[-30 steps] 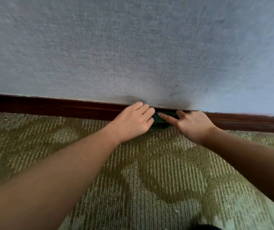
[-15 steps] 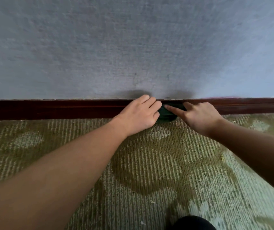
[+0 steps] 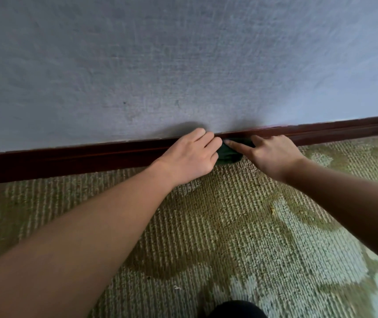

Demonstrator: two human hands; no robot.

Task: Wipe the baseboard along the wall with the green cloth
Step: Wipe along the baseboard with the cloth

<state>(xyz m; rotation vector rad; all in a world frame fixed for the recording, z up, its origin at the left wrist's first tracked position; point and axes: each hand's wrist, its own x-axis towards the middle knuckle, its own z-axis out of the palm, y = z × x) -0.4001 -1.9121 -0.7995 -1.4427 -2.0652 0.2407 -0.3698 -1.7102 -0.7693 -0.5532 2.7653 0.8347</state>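
A dark red-brown baseboard [image 3: 68,159] runs along the foot of a grey textured wall. A small dark green cloth [image 3: 229,153] is bunched against the baseboard, mostly hidden between my hands. My left hand [image 3: 190,154] lies on the cloth's left side with its fingers curled over it at the baseboard's top edge. My right hand [image 3: 272,152] is on the cloth's right side, its thumb stretched across the cloth and its other fingers on the baseboard.
A green and beige patterned carpet [image 3: 240,226] covers the floor up to the baseboard. A dark rounded shape [image 3: 236,309], cut off by the frame, sits at the bottom edge. The grey wall [image 3: 183,65] fills the upper half.
Both hands and the cloth have stayed together on the baseboard, while the view has swung so the baseboard now tilts up to the right; the hands appear to have slid along it.
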